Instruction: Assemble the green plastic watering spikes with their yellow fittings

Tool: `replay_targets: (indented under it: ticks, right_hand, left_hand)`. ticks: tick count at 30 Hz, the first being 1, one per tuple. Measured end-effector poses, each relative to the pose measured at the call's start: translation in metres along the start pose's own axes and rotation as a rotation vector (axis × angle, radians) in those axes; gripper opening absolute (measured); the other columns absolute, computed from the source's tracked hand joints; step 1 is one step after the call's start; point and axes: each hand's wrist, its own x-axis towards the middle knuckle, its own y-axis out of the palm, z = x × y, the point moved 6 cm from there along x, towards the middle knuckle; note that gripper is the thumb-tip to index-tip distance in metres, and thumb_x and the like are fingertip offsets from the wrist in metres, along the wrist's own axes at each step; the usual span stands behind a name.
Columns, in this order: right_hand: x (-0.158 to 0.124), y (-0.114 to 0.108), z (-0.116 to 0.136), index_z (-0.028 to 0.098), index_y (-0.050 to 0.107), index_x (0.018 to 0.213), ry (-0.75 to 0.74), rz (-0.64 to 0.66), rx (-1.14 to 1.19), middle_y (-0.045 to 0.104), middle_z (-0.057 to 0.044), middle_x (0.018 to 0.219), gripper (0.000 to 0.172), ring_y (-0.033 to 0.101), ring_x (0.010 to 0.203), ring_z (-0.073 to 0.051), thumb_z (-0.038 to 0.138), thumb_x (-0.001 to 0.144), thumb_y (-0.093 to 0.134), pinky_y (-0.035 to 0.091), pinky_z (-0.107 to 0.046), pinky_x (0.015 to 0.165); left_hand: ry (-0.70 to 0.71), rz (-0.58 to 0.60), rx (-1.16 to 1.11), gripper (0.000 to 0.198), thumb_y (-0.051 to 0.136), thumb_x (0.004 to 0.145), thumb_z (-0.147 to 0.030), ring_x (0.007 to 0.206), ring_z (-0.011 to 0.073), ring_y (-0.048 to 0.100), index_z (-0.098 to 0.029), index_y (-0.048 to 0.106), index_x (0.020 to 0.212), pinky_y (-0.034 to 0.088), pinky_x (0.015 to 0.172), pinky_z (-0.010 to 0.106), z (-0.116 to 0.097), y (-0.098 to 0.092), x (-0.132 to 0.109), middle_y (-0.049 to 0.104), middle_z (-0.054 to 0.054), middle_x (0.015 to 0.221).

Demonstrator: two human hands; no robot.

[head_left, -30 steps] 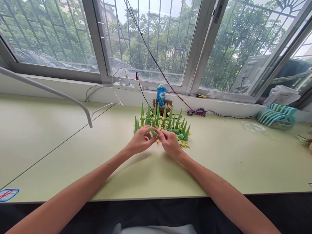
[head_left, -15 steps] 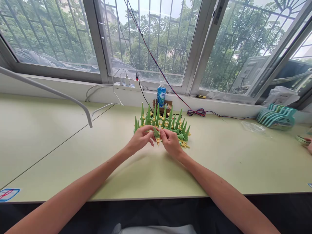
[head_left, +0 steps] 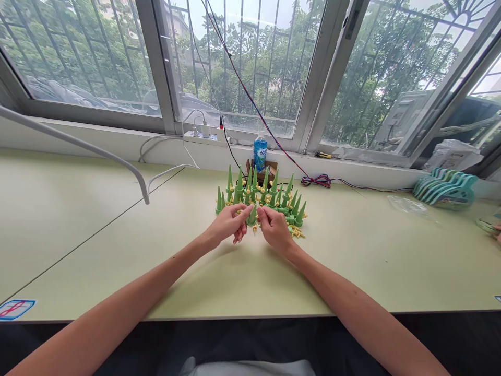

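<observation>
Where the bench meets the window wall, head view: pale green table point(head_left: 117, 250) runs full width, seam line across its L side, blue/red sticker point(head_left: 15, 308) at the near L corner. Barred windows point(head_left: 250, 62) behind, trees outside. On the sill: white power strip point(head_left: 205, 137) w/ plugs, red/black wire point(head_left: 321, 180) dropping from above and coiling on the table. White cable point(head_left: 78, 146) arcs in from the L. Blue-label bottle point(head_left: 259, 151) upright at the back, small cardboard box point(head_left: 270, 167) just beside it. Far R: stack of teal plastic parts point(head_left: 444, 185), clear bag point(head_left: 452, 154) on the sill; another person's hand point(head_left: 498, 230) barely at the frame edge.

Cluster of green spikes point(head_left: 270, 193) stands tips-up in rows, mid-table, in front of the bottle; yellow bits show btwn them, a few pieces lying flat at its R front.

Green cone point(head_left: 252, 215): small, tapered, roughly upright, tip up, slight tilt; yellow peg point(head_left: 254, 228) pokes out below. Sits just in front of the cluster, btwn both hands, above the table.

Left hand point(head_left: 227, 225): thumb + forefinger pinched onto the cone's L side, other fingers loosely curled down. Right hand point(head_left: 276, 228): fingers curled closed, tips on the cone's R side. Both forearms bare, over the near table edge.
</observation>
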Motion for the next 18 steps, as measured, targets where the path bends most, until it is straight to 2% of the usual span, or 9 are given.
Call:
replay_targets:
  ticks: [3,8,18]
  right_hand:
    - [0.0003,-0.0006,0.0,0.02,0.035,0.063,0.0,0.001,-0.006,0.036,0.005,0.054,0.041,0.03,0.049,-0.009,0.043,0.097,0.039,0.024,-0.025,0.049]
    - [0.0009,-0.0012,-0.0013,0.02,0.036,0.062,0.011,0.016,-0.012,0.038,0.004,0.054,0.042,0.031,0.049,-0.01,0.043,0.097,0.038,0.025,-0.026,0.05]
    - [0.0011,0.0005,-0.0091,0.02,0.037,0.058,0.107,0.013,0.033,0.039,0.003,0.049,0.046,0.034,0.046,-0.01,0.046,0.096,0.038,0.027,-0.026,0.049]
  left_hand:
    - [-0.026,0.029,-0.066,0.047,0.061,0.08,-0.061,0.041,0.0122,0.054,-0.017,0.054,0.093,0.045,0.039,0.023,0.0013,0.0023,0.0005,0.06,0.001,0.054]
    - [0.004,-0.005,-0.064,0.044,0.065,0.079,-0.057,0.047,0.0132,0.058,-0.016,0.056,0.093,0.05,0.044,0.026,-0.0011,0.0025,0.0014,0.061,0.001,0.058]
    - [0.287,-0.066,0.046,0.039,0.065,0.081,-0.05,0.05,0.0134,0.059,-0.018,0.056,0.101,0.052,0.045,0.026,-0.0058,-0.0004,0.0029,0.058,-0.003,0.059]
